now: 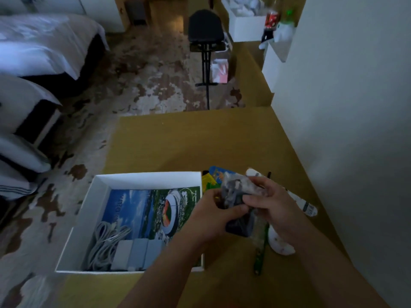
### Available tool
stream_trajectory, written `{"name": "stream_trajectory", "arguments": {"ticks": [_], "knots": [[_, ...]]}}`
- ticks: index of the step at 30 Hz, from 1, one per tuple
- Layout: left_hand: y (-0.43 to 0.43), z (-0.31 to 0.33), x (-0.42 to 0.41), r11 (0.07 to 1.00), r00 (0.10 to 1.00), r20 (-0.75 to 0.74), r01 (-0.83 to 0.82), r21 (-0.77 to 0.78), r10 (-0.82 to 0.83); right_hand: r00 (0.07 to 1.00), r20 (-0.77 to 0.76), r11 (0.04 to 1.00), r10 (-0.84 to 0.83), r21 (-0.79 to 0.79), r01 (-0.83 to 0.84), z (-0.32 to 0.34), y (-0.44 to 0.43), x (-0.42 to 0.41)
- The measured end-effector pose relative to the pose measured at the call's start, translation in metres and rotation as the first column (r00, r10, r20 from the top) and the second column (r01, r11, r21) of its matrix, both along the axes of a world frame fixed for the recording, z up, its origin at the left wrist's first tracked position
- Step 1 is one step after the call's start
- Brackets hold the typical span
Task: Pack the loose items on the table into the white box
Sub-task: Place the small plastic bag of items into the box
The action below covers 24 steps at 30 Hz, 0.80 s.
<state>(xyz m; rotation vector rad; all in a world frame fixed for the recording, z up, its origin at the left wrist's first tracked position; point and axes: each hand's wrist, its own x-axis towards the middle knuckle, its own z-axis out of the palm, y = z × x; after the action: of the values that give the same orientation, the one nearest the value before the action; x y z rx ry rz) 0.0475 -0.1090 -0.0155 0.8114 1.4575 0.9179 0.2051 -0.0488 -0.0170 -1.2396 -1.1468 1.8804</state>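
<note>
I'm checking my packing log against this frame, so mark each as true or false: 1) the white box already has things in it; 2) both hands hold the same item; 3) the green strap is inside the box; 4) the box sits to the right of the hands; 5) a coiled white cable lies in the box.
1) True: the white box holds a stadium picture, grey blocks and more.
2) True: the left hand and right hand both grip a dark packet in clear wrap.
3) False: the green strap lies on the table, right of the box.
4) False: the box is to their left.
5) True: the white cable lies in its near left corner.
</note>
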Motion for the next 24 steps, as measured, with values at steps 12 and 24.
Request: {"name": "stream_trajectory", "arguments": {"ticks": [12, 24], "knots": [[-0.058, 0.006, -0.108, 0.914, 0.885, -0.229, -0.396, 0.089, 0.406, 0.988, 0.017, 0.983, 0.153, -0.108, -0.150, -0.011, -0.020, -0.142], [-0.078, -0.014, -0.251, 0.907, 0.502, -0.798, -0.401, 0.127, 0.334, 0.944, 0.232, 0.941, 0.235, -0.296, -0.162, -0.052, -0.008, -0.259]]}}
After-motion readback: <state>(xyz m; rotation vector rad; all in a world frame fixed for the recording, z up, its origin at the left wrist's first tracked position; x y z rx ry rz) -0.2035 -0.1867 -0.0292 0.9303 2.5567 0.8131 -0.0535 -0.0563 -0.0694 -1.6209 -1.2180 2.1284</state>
